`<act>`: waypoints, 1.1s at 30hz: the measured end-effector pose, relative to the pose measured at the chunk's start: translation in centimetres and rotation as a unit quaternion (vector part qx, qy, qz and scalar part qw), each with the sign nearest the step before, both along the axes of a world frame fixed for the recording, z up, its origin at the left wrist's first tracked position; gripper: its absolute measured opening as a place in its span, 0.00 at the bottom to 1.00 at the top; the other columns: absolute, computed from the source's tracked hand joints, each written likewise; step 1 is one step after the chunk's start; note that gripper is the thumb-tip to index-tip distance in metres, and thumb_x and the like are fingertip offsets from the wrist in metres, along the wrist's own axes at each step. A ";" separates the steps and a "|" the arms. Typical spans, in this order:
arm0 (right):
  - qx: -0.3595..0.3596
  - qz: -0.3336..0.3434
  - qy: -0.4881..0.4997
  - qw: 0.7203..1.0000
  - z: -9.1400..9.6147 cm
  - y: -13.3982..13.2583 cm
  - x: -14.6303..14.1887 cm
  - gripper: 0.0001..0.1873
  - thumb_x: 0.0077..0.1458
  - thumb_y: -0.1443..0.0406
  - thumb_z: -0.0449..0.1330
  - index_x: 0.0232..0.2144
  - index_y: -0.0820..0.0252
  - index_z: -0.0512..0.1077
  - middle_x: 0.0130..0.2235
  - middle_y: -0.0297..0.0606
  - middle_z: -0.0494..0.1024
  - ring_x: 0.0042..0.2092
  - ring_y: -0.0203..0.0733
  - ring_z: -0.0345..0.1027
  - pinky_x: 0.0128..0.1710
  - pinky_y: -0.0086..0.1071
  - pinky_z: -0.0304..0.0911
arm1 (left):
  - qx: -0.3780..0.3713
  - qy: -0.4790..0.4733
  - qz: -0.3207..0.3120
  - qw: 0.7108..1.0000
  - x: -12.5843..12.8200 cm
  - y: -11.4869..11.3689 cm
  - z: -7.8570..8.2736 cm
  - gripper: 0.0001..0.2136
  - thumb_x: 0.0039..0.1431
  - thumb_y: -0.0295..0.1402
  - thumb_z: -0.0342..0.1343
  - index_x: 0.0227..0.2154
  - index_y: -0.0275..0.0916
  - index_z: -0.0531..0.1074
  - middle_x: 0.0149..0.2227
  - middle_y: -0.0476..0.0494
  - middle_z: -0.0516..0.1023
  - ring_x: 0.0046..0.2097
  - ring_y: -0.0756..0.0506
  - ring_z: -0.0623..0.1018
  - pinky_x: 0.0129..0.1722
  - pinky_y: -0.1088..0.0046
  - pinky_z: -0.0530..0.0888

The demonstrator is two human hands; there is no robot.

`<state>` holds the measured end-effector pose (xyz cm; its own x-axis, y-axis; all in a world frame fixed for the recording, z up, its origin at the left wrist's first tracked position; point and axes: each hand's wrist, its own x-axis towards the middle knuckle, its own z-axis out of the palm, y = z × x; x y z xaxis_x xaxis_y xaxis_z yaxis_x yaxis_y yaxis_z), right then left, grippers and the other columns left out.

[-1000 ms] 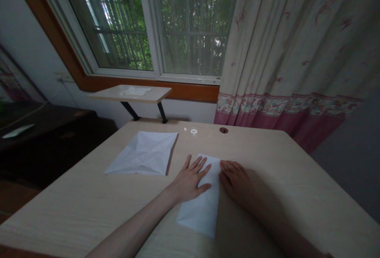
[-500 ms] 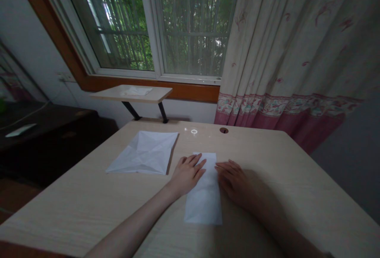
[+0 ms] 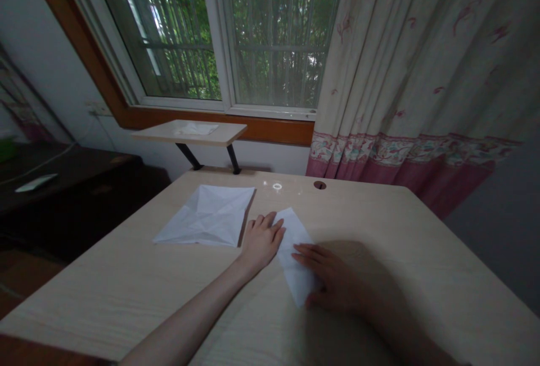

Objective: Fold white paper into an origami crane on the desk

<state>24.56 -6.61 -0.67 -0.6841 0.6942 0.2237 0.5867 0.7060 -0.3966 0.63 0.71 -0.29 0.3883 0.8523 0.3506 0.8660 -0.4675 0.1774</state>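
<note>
Paper (image 3: 294, 274), white and narrow, lies slanted on the desk (image 3: 105, 293) at the frame's lower centre; we see the left hand (image 3: 261, 240) at its upper left edge, fingers loosely bent, though whether they grip we cannot tell, and the right hand (image 3: 331, 277) over its right side, thumb and fingers wide apart

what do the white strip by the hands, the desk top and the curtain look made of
White strip: probably thin matte paper, given its flat faces and crisp corners.
Desk top: wood or wood-look laminate; pale grain, with bright glints suggesting a smooth finish.
Curtain: fabric, as its soft hanging pleats suggest; fibre unclear.
</note>
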 end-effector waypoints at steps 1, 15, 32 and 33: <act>-0.016 0.004 -0.009 1.000 0.1 0.1 0.0 0.50 0.51 0.41 0.67 0.68 0.58 0.61 0.68 0.50 0.64 0.68 0.59 0.58 0.67 0.52 0.57 | 0.000 -0.012 0.002 1.000 0.0 0.1 -0.1 0.14 0.70 0.36 0.52 0.53 0.45 0.78 0.60 0.39 0.75 0.55 0.33 0.74 0.52 0.49 0.72; -0.053 -0.008 0.072 0.996 -0.7 0.2 0.6 0.36 0.64 0.48 0.60 0.68 0.52 0.61 0.68 0.45 0.65 0.68 0.53 0.59 0.68 0.51 0.56 | 0.079 -0.212 -0.027 0.974 -0.6 0.5 -0.7 0.13 0.69 0.29 0.49 0.49 0.42 0.76 0.57 0.41 0.75 0.57 0.38 0.73 0.58 0.52 0.70; 0.101 -0.152 0.274 0.944 -0.4 0.3 -0.6 0.16 0.69 0.65 0.52 0.57 0.49 0.67 0.57 0.44 0.75 0.53 0.45 0.75 0.48 0.39 0.78 | 0.134 -0.313 0.019 0.940 -0.5 -0.2 0.0 0.23 0.51 0.20 0.46 0.50 0.41 0.65 0.56 0.38 0.71 0.59 0.36 0.71 0.60 0.49 0.68; 0.130 -0.157 0.272 0.940 -0.3 0.3 -0.6 0.13 0.69 0.65 0.52 0.53 0.50 0.69 0.54 0.43 0.76 0.52 0.45 0.75 0.48 0.40 0.77 | 0.131 -0.314 0.018 0.940 -0.5 -0.2 0.0 0.22 0.51 0.20 0.46 0.50 0.41 0.65 0.56 0.38 0.71 0.59 0.36 0.70 0.60 0.49 0.68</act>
